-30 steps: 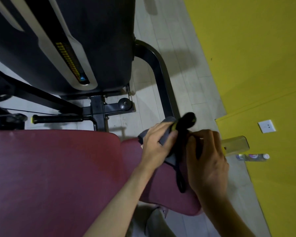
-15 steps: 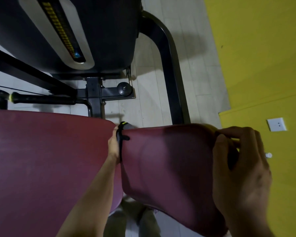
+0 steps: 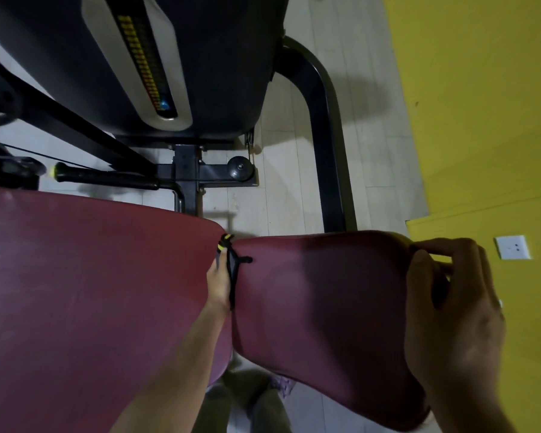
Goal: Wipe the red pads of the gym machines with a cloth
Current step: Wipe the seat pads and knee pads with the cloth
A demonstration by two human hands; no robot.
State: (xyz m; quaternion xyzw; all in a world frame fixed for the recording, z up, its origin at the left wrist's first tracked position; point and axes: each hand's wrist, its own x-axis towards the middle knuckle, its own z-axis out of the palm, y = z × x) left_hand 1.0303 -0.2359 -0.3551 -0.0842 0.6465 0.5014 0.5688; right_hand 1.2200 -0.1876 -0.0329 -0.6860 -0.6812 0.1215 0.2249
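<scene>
Head: smooth, rounded red pad (image 3: 310,307)

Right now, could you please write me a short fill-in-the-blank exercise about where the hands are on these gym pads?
1. The left hand reaches into the gap between the large red vinyl pad and the smaller red vinyl pad, beside a black strap with ____ markings.
2. The right hand grips the edge of the ____ red pad.
3. The square socket plate on the yellow wall is ____.
Missing words: yellow; smaller; white.
</scene>
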